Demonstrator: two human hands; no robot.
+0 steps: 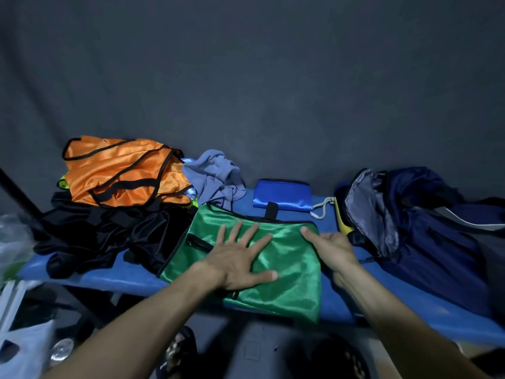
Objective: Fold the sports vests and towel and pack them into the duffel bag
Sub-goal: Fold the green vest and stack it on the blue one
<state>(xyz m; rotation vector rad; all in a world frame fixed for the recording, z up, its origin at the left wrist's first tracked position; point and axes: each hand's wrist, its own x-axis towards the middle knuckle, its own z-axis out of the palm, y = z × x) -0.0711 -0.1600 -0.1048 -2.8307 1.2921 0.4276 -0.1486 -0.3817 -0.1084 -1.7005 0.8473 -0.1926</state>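
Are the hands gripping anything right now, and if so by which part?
Nothing is gripped. The left hand lies flat with spread fingers on the middle of the green vest. The right hand touches its upper right corner with a straight finger.

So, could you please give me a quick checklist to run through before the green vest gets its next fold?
1. Green vest lies flat on the blue table: ok.
2. Left hand presses it with spread fingers: ok.
3. Right hand has the vest's right edge: cannot tell, index finger on it, other fingers curled.
4. Vest fully on the table: not ok, near edge overhangs.
5. Duffel bag open: ok.
6. Folded blue vest clear of the fold: ok.
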